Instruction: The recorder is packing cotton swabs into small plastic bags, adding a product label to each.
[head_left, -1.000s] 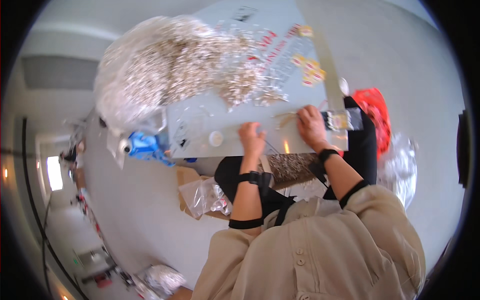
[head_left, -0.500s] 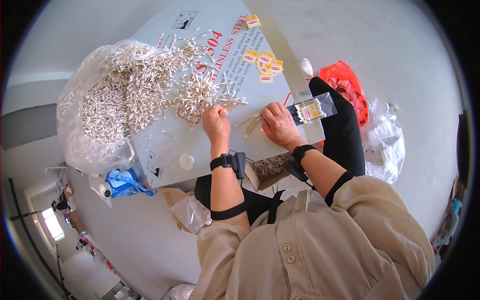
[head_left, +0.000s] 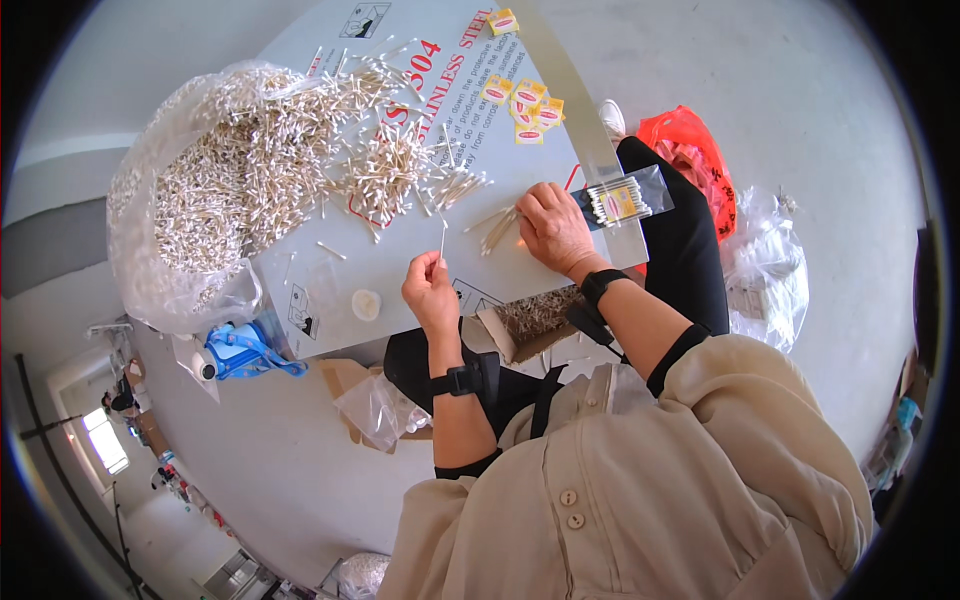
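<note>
My left hand (head_left: 432,296) pinches a single cotton swab (head_left: 443,243), which points up and away from the fingertips over the near part of the table. Fingers curled, my right hand (head_left: 556,228) rests on the tabletop and grips the right ends of a small bunch of cotton swabs (head_left: 496,232). Just right of that hand lies a clear packet of cotton swabs (head_left: 607,204) with a yellow card in it, near the table's right edge. A loose heap of cotton swabs (head_left: 385,172) spreads beyond my left hand.
A big clear plastic bag (head_left: 130,235) spills swabs across the left of the table (head_left: 400,318). Yellow cards (head_left: 537,112) lie at the far right. Near the front edge sits a small round white container (head_left: 366,305). A cardboard box (head_left: 497,335) is below; a red bag (head_left: 727,185) stands right.
My left hand has drawn back toward me from the heap and now holds one swab upright. My right hand has stayed by the small bunch, while the view has shifted slightly.
</note>
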